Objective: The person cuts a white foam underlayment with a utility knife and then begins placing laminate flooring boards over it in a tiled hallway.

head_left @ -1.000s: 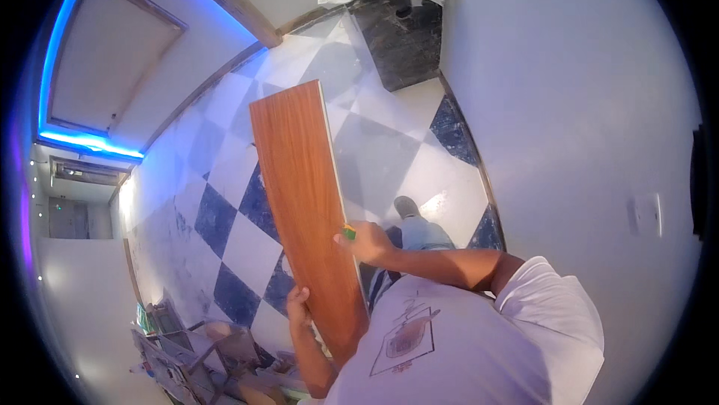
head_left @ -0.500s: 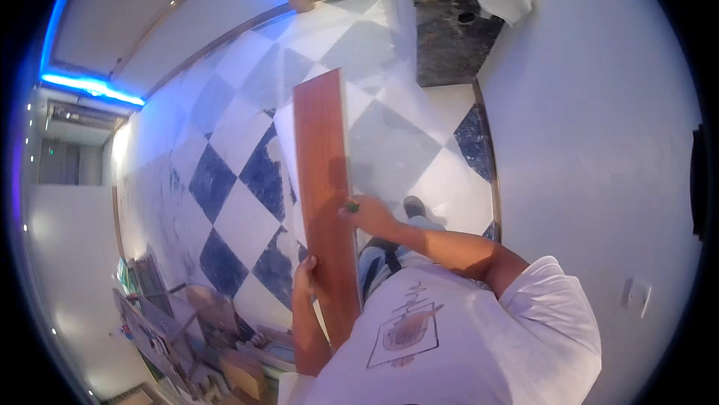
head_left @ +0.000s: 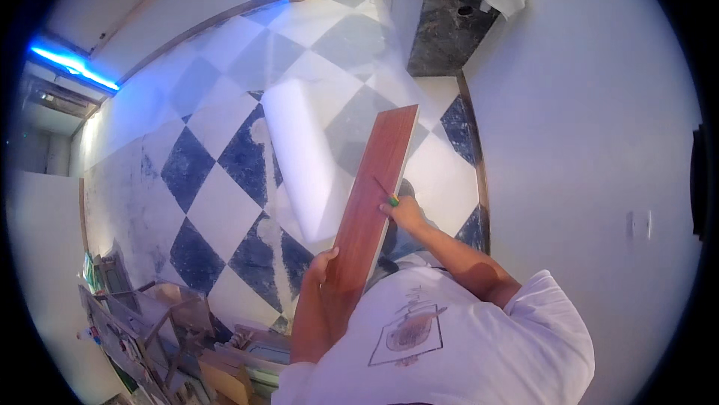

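Note:
I hold a long reddish-brown wooden plank (head_left: 377,194) in front of me, tilted up and away to the right. My left hand (head_left: 320,270) grips its near end from the left side. My right hand (head_left: 404,212) rests against the plank's right edge about halfway along, with a small green and yellow pencil-like tool (head_left: 388,194) in its fingers, its tip lying on the plank's face. Below the plank lies the blue and white checkered tile floor (head_left: 202,180).
A pale underlay sheet (head_left: 299,158) lies on the tiles left of the plank. A dark cabinet (head_left: 442,30) with white cloth on top stands at the far wall. A white wall (head_left: 584,150) runs along the right. Clutter and frames (head_left: 142,315) sit at the lower left.
The plank has swung from leaning left to leaning right, and the view has turned. My right hand stayed at its edge with the tool; my left hand keeps the near end.

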